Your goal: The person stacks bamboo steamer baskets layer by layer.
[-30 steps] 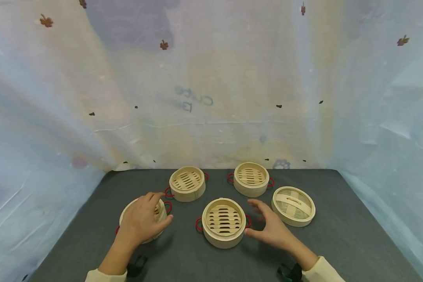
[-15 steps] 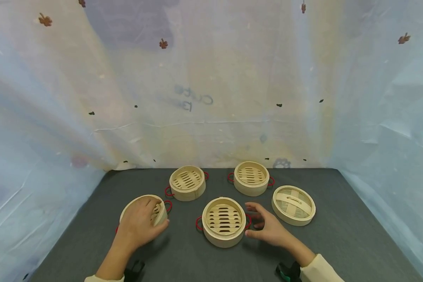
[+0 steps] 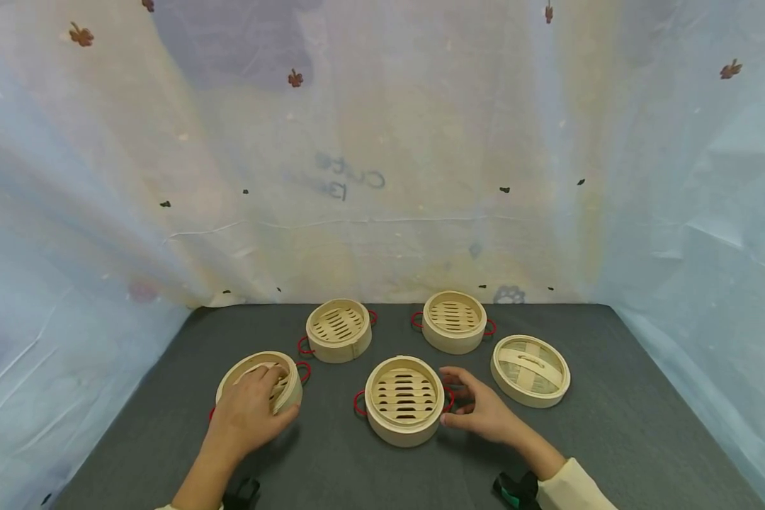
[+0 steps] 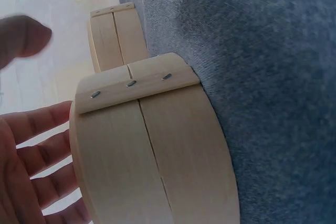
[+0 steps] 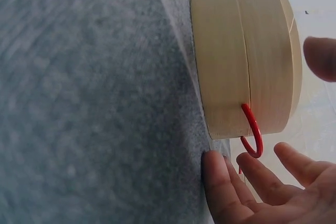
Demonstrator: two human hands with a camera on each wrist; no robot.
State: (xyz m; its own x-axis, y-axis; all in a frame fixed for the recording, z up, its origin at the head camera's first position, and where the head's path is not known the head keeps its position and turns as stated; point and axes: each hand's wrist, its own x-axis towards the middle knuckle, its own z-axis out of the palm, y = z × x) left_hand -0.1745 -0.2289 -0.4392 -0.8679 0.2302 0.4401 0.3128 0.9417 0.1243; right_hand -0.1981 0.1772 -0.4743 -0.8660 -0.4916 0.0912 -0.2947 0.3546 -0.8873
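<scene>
A round bamboo steamer basket (image 3: 229, 375) with a slatted inside and red handles stands at the left. My left hand (image 3: 245, 411) is over it, the fingers reaching past its rim. In the left wrist view, the fingers lie along the top of the basket wall (image 4: 142, 150), while the thumb (image 4: 26, 38) is apart from it. At the centre front stands another steamer basket (image 3: 403, 433). Beside its right red handle (image 5: 255, 129) is my right hand (image 3: 484, 411), loosely curved, with no clear hold on anything.
Two more steamer baskets stand behind, one at the back left (image 3: 339, 347) and one at the back right (image 3: 454, 340). A woven bamboo lid (image 3: 530, 372) lies at the right on the dark grey table (image 3: 631, 432). A pale patterned curtain (image 3: 382, 142) hangs behind.
My left hand has drawn back and lowered over the left basket. My right hand has shifted slightly left, its fingers curling closer to the centre basket's handle. The baskets have stayed in place.
</scene>
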